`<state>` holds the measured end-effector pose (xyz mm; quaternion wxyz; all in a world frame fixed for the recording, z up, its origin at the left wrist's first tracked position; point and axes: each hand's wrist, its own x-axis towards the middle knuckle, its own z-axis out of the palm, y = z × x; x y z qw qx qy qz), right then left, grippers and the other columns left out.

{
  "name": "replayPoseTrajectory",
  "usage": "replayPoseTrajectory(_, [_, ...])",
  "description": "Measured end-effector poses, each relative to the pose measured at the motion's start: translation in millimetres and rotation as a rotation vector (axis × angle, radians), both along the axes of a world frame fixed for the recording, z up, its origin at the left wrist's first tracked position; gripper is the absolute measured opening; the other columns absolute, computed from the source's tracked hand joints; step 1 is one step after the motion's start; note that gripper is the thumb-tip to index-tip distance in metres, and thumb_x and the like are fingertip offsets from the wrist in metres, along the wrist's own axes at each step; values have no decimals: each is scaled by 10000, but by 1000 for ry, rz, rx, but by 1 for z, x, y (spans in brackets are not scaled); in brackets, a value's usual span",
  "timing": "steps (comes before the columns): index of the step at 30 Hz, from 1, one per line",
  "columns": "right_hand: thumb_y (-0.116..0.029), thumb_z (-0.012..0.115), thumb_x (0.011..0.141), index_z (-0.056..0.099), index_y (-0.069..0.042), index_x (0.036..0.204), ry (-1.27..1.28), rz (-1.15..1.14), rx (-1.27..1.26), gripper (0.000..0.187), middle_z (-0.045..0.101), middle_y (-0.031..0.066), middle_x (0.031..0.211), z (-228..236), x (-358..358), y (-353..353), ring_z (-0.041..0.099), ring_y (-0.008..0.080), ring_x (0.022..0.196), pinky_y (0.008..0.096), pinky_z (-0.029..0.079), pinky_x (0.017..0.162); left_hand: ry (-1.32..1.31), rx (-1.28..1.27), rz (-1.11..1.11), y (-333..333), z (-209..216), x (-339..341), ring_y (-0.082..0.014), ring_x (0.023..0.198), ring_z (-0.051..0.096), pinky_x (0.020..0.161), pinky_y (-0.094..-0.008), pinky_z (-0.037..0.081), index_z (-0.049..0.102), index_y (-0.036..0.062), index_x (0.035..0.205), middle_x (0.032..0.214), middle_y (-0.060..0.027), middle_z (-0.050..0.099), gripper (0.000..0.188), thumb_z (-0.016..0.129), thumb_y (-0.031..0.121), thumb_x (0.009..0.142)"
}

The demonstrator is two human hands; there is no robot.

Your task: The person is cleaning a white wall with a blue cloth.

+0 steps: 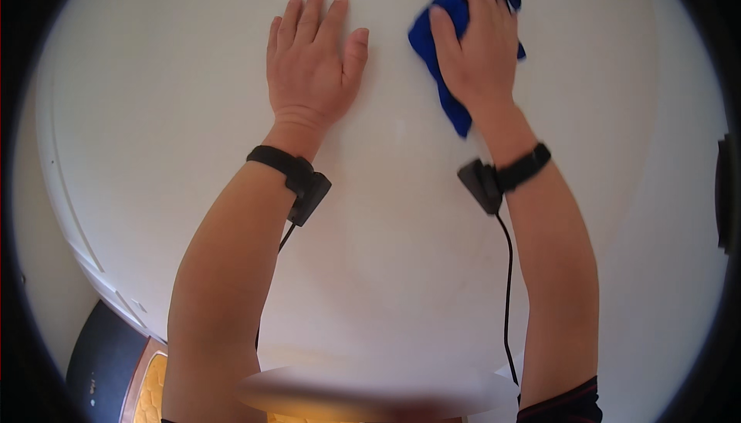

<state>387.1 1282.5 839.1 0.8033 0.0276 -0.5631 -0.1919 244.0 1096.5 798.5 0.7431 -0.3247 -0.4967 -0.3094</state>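
Observation:
A crumpled blue cloth lies against a broad off-white surface, at the upper right. Over it rests my right hand, thumb apart, fingers spread across the fabric and pressing it to the surface. Parts of the cloth stick out to the left of the hand and beyond the fingertips. To the left, my left hand is laid flat on the same surface, palm down, its fingers stretched out and nothing in it. Both wrists wear a black strap with a small dark device and a thin cable.
At the lower left are a dark panel and a yellow quilted thing beside a reddish-brown edge. A blurred pale shape crosses the bottom between my forearms. Some dark object juts in at the right rim.

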Motion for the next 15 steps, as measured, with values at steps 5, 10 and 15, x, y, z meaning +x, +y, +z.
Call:
replayPoseTrajectory(5, [-491, 668, 1041, 509, 10, 1602, -334, -210, -23, 769, 461, 265, 1705, 16, -15, -62, 357, 481, 1619, 577, 224, 1371, 27, 1, -15, -11, -4, -6, -409, 1544, 502, 1304, -551, 337, 690, 144, 1524, 1615, -166, 624, 555, 494, 509, 1155])
replayPoseTrajectory(10, [-495, 664, 1044, 503, 3, 1615, -353, -199, 76, 775, 468, 265, 1699, 7, -12, -53, 380, 470, 1603, 587, 231, 1365, 63, 4, -33, -5, -2, -8, -414, 1531, 514, 1291, -553, 355, 699, 142, 1515, 1607, -171, 628, 559, 495, 517, 1155])
replayPoseTrajectory(15, [-488, 646, 1057, 529, -6, 1602, -330, -200, 71, 736, 493, 250, 1685, 1, -9, -60, 414, 466, 1576, 594, 254, 1352, 123, 12, -32, -9, 7, -7, -418, 1489, 554, 1279, -554, 375, 695, 127, 1511, 1595, -177, 637, 532, 569, 466, 1121])
